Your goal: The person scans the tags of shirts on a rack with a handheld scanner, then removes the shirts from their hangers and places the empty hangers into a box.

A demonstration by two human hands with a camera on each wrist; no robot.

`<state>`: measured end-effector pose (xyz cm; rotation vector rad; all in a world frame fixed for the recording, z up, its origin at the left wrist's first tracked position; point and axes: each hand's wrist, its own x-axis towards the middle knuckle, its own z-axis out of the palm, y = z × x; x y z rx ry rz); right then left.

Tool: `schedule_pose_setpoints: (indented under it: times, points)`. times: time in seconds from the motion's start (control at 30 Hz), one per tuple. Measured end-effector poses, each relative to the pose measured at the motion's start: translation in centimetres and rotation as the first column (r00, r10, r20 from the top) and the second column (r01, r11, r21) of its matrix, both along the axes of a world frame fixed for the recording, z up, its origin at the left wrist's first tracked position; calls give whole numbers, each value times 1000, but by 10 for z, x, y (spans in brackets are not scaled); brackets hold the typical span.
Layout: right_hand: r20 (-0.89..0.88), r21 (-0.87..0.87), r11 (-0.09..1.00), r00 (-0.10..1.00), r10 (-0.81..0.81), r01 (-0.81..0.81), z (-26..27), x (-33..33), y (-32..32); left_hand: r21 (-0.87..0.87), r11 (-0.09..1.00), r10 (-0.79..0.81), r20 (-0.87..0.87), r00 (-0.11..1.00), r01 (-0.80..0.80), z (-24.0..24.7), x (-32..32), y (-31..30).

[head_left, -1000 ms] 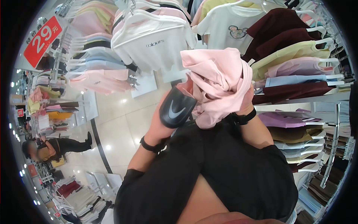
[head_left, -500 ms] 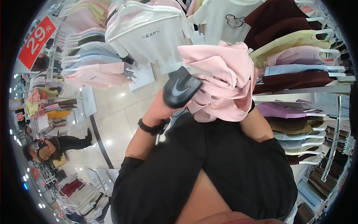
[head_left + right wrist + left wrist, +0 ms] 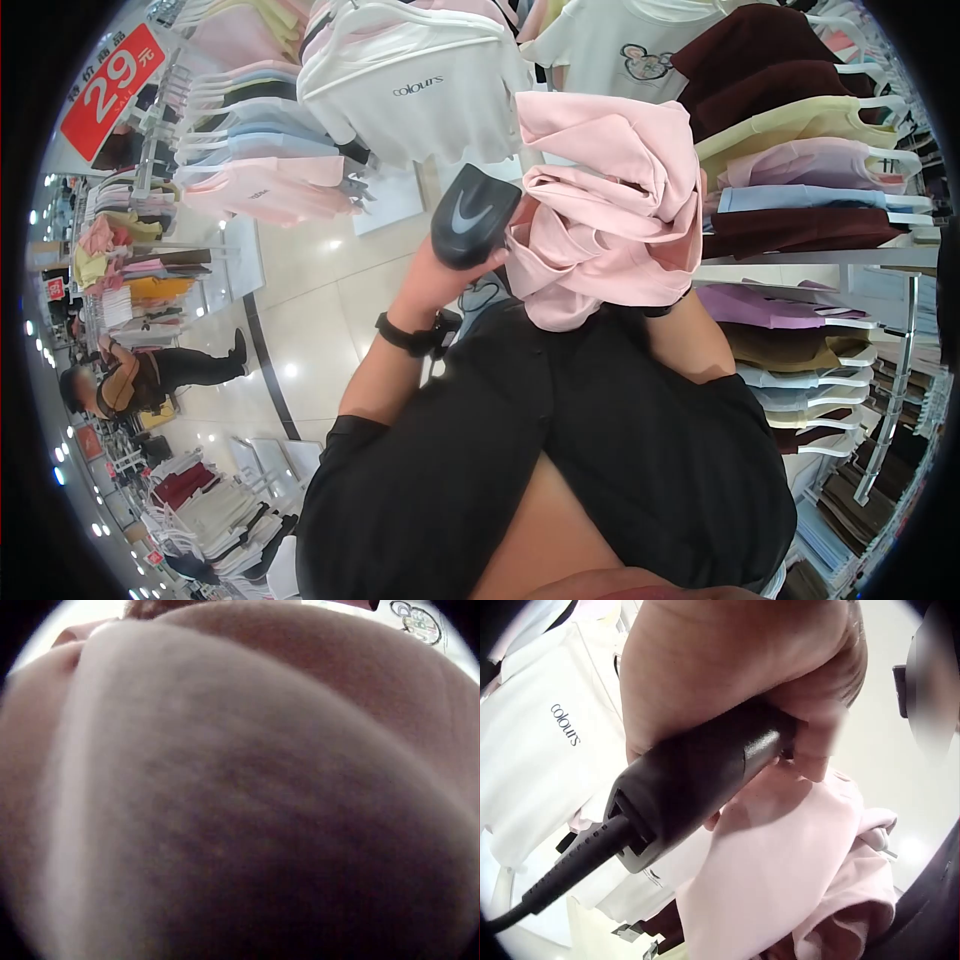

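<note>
In my left hand (image 3: 440,275) I grip a corded black barcode scanner (image 3: 475,215) with a grey curved mark on its head. The left wrist view shows my fingers wrapped around its dark handle (image 3: 697,776), and a cable (image 3: 570,870) runs from the end. Just right of the scanner is a bunched pink garment (image 3: 610,220), loosely folded over itself. My right hand (image 3: 337,664) holds the garment from behind and is mostly covered by it in the head view. Blurred cloth (image 3: 225,787) fills most of the right wrist view.
Ahead hang white T-shirts (image 3: 420,90), one lettered "colours". Racks of maroon, yellow, lilac and blue tops (image 3: 800,195) stand close on my right. A red "29" price sign (image 3: 112,92) is at upper left. Another person (image 3: 150,375) stands across the tiled floor (image 3: 320,320).
The pink garment has risen and shifted right, its folds rearranged. The scanner has also risen, turned so its head points more upward, and stands farther from the body.
</note>
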<state>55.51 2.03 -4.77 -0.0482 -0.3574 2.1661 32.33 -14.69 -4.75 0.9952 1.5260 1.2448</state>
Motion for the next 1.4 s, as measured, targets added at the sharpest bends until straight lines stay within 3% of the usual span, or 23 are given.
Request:
schedule_pose_setpoints:
  times: [0.1, 0.13, 0.23, 0.27, 0.3, 0.43, 0.47, 0.57, 0.6, 0.8, 0.9, 1.0, 1.07, 1.13, 1.27, 1.37, 1.4]
  points:
    - [-2, -53, 998, 1000, 18, -18, -1, -3, 4, 159, 986, -34, -131, 991, 55, 6, 14, 2]
    - [-8, -64, 998, 1000, 16, -17, -2, -3, 6, 87, 996, -2, -134, 991, 14, 4, 17, 3]
    - [-38, -100, 995, 999, -5, 1, -9, 4, 18, 174, 971, 198, -214, 957, -162, 4, 22, 6]
    - [-43, -102, 995, 999, -21, 17, -11, 7, 24, 201, 961, 227, -179, 957, -190, -4, 13, 5]
    - [-49, -106, 994, 998, -31, 26, -15, 13, 33, 112, 959, 271, -101, 957, -260, -1, 7, -2]
    - [9, -7, 1000, 1000, -24, 24, -35, 32, 58, 298, 778, 542, 130, 831, -554, 23, -17, -8]
    - [-123, 136, 987, 987, 107, -90, -37, 40, 58, 391, 736, 548, 137, 825, -553, 25, -29, -9]
    - [-9, 94, 992, 997, 80, -78, -62, 50, 67, 500, 622, 501, 337, 797, -602, 39, -48, -12]
    - [-11, 107, 989, 995, 99, -98, -58, 48, 64, 509, 653, 474, 302, 827, -561, 45, -54, -15]
    - [285, 68, 993, 956, 71, -94, -86, 58, 66, 603, 582, 488, 279, 827, -546, 57, -65, -20]
    - [407, 199, 980, 912, -55, -30, -84, 51, 69, 597, 529, 560, 288, 777, -603, 57, -73, -22]
    - [548, 4, 996, 833, -79, 92, -95, 53, 72, 534, 483, 639, 327, 696, -694, 59, -78, -22]
    - [799, -30, 999, 601, 10, 23, -82, 55, 71, 477, 469, 665, 363, 652, -744, 52, -83, -23]
    - [961, -9, 995, 275, 35, -97, -79, 57, 72, 419, 456, 686, 397, 610, -785, 40, -91, -26]
    - [978, 144, 913, -88, -191, -382, -90, 75, 85, 401, 435, 721, 380, 579, -806, 28, -93, -32]
    - [971, 209, 952, -68, -229, -223, -71, 70, 85, 376, 419, 755, 361, 548, -826, 25, -93, -32]
    - [968, 241, 970, 76, -239, -18, -71, 64, 78, 359, 414, 765, 360, 534, -836, 23, -94, -32]
